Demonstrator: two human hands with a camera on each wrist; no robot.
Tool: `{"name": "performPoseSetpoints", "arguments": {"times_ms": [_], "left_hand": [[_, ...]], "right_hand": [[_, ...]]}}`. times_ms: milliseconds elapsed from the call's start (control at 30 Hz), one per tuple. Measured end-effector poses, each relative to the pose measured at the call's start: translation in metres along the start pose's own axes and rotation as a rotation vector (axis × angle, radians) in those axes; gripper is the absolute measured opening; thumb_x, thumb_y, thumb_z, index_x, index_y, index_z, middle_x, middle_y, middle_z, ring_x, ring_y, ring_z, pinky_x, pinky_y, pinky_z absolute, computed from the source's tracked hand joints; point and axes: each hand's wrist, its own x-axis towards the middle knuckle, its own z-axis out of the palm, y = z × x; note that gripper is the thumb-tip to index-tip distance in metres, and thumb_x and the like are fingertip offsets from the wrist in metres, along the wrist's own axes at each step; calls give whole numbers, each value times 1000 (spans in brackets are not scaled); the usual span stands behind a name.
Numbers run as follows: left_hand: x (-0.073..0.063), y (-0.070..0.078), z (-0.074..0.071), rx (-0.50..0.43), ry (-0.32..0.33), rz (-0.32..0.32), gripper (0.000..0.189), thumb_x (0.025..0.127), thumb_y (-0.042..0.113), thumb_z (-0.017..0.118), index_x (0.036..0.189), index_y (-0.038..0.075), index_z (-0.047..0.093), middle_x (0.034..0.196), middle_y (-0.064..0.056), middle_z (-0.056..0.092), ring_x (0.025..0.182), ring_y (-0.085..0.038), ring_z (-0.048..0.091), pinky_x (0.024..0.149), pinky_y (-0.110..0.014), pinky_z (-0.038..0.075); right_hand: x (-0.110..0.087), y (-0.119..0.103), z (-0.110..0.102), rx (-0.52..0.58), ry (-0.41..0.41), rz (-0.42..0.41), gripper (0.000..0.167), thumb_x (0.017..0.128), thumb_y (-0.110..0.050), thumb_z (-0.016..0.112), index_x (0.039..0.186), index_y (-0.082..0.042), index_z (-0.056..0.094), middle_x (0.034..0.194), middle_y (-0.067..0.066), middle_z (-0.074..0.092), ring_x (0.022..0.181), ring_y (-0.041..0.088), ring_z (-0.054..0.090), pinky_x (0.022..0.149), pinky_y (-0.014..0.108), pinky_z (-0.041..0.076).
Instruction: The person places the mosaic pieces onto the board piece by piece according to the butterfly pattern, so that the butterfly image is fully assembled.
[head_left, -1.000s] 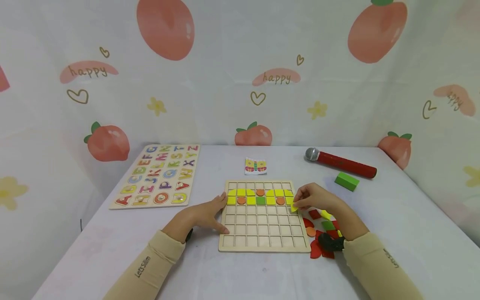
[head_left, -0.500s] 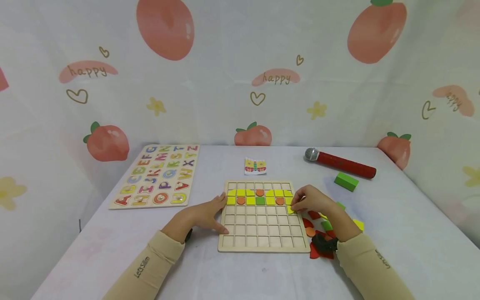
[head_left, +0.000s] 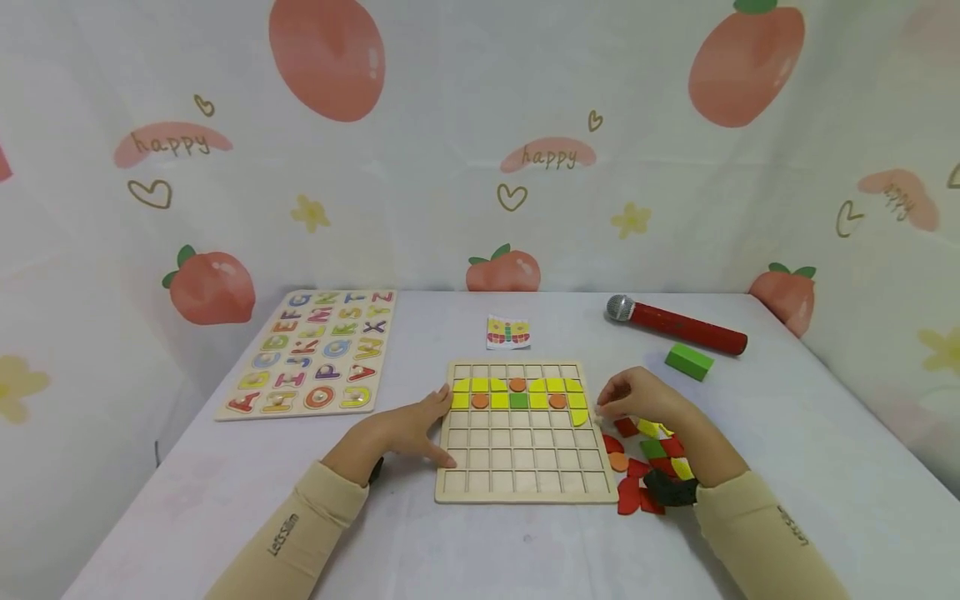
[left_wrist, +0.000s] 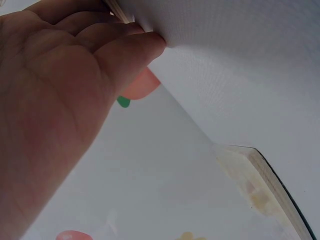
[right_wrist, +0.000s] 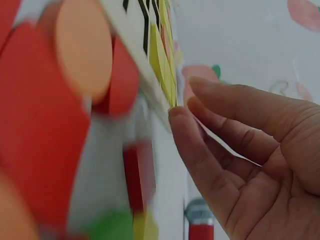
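Note:
A wooden grid board [head_left: 527,502] lies mid-table. Yellow pieces, orange circles [head_left: 517,384] and a green square [head_left: 518,401] fill parts of its second and third rows. Below them, a yellow quarter-round piece [head_left: 580,417] sits in the rightmost cell of the fourth row. My left hand [head_left: 405,432] rests along the board's left edge, thumb and fingers spread. Just off the right edge, my right hand [head_left: 643,397] holds nothing; in the right wrist view its thumb and fingertips [right_wrist: 181,117] are bent and apart, right by the board's rim.
Loose red, green, yellow and orange pieces [head_left: 628,493] lie right of the board, partly under my right wrist. Behind the board is a small butterfly pattern card [head_left: 508,332]. An alphabet puzzle [head_left: 311,354] lies left; a red microphone [head_left: 686,326] and green block [head_left: 689,361] lie back right.
My right hand has set the yellow quarter-round piece into the fourth-row cell, let go and drawn back to the right. My left hand stays on the board's edge.

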Motion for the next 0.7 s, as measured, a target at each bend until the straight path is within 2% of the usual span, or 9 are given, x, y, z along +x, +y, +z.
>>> {"name": "performPoseSetpoints", "arguments": {"times_ms": [333, 500, 700], "left_hand": [[0, -2, 0, 6, 1, -8, 108, 71, 43, 78, 150, 9, 12, 159, -4, 4, 146, -22, 6, 118, -42, 15], [0, -2, -1, 7, 3, -7, 108, 71, 43, 78, 150, 9, 12, 159, -5, 4, 146, -23, 6, 118, -43, 15], [1, -1, 0, -1, -1, -6, 108, 71, 43, 78, 150, 9, 12, 159, -5, 4, 146, -23, 6, 118, -43, 15]], "right_hand": [[-19, 30, -20, 39, 58, 78, 30, 84, -22, 69, 102, 1, 66, 87, 5, 63, 74, 17, 55, 69, 25, 53], [-23, 42, -23, 31, 53, 96, 30, 81, -19, 73, 100, 2, 66, 86, 6, 62, 74, 17, 55, 69, 26, 54], [-26, 46, -22, -6, 52, 146, 27, 76, -16, 76, 96, 0, 65, 81, 6, 57, 78, 19, 49, 66, 25, 48]]}}
